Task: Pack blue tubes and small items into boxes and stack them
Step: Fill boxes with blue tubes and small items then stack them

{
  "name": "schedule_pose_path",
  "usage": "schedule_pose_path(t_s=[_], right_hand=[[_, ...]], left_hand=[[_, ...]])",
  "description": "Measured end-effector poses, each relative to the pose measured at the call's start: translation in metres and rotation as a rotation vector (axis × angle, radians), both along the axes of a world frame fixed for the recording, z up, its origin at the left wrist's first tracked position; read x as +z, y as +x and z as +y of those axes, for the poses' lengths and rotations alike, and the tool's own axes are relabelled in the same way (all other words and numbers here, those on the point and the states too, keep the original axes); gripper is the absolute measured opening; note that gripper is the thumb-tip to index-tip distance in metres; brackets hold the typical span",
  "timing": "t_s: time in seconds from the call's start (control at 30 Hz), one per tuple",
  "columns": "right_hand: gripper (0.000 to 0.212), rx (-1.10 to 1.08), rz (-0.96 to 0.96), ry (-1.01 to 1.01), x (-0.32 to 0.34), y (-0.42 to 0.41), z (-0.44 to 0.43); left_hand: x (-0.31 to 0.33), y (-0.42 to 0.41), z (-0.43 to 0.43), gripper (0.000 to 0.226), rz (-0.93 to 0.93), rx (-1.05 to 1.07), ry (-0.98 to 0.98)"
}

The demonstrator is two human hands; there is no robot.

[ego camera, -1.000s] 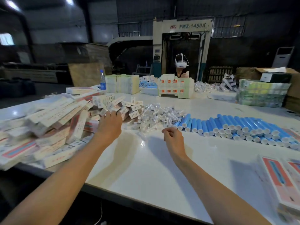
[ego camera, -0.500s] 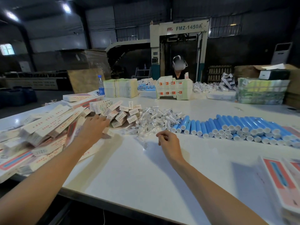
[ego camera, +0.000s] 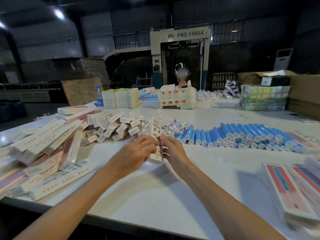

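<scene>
Item: slim white-and-green cardboard carton [ego camera: 156, 144], which we pinch between left hand [ego camera: 133, 153] and right hand [ego camera: 173, 151]; risk: blue plastic tubes [ego camera: 242, 137] right of this hold roll if knocked.

On the counter [ego camera: 173, 184], boxes [ego camera: 52, 144] lie piled left, tubes [ego camera: 242, 135] right, small packets [ego camera: 173, 126] between.

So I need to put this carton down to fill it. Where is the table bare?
Bare table lies below both hands, between the heap of long cartons and the flat packs. Another bare strip runs behind the blue tubes. Crowded: the small boxes and sachets ahead.
</scene>
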State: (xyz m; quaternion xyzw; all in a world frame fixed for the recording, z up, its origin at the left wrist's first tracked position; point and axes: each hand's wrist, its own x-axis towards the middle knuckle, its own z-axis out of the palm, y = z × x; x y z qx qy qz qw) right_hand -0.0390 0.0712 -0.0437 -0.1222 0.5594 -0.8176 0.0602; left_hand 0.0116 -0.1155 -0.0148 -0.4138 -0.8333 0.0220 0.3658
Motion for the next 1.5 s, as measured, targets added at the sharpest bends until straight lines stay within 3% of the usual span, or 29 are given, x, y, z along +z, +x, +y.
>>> schedule_pose_path(t_s=[0.1,0.27,0.33,0.43,0.5,0.57,0.7,0.8,0.9,1.1,1.33,1.4,1.5], right_hand=[[0.029,-0.142,-0.051,-0.026,-0.001,-0.004,0.004],[0.033,-0.174,-0.038,-0.017,0.003,-0.008,0.002],[0.032,-0.163,-0.043,0.043,0.008,-0.012,0.001],[0.022,-0.267,0.04,0.351,0.023,-0.029,0.019],[0.025,-0.463,0.164,0.686,0.037,-0.051,0.049],[0.014,-0.662,0.236,1.042,0.046,-0.075,0.084],[0.024,-0.853,0.262,1.588,0.051,-0.116,0.145],[0.031,-0.867,0.201,1.915,0.042,-0.132,0.17],[0.03,-0.802,0.167,2.058,0.028,-0.135,0.177],[0.035,-0.83,0.118,2.039,0.028,-0.128,0.168],[0.054,-0.966,0.169,1.893,0.029,-0.124,0.159],[0.045,-0.964,0.243,1.649,0.041,-0.12,0.147],[0.024,-0.788,0.282,0.902,0.073,-0.105,0.119]], left_hand=[[-0.005,-0.002,0.011,0.057,-0.462,-0.01,0.39],[0.004,-0.032,0.046,0.016,-0.887,0.012,1.252],[0.004,-0.047,0.055,0.016,-1.005,0.066,1.424],[-0.004,-0.063,0.057,0.024,-0.929,0.079,1.47],[-0.012,-0.068,0.057,0.027,-0.911,0.069,1.492],[-0.02,-0.069,0.056,0.035,-0.925,0.064,1.501],[-0.03,-0.071,0.05,0.059,-1.015,0.071,1.594],[-0.031,-0.075,0.043,0.041,-1.081,0.092,1.647],[-0.033,-0.076,0.039,0.032,-1.161,0.105,1.663],[-0.035,-0.075,0.038,0.021,-1.241,0.131,1.673],[-0.032,-0.071,0.038,0.037,-1.262,0.032,1.627],[-0.032,-0.072,0.039,0.043,-1.253,-0.031,1.575],[-0.031,-0.072,0.04,0.049,-1.257,-0.109,1.505]])
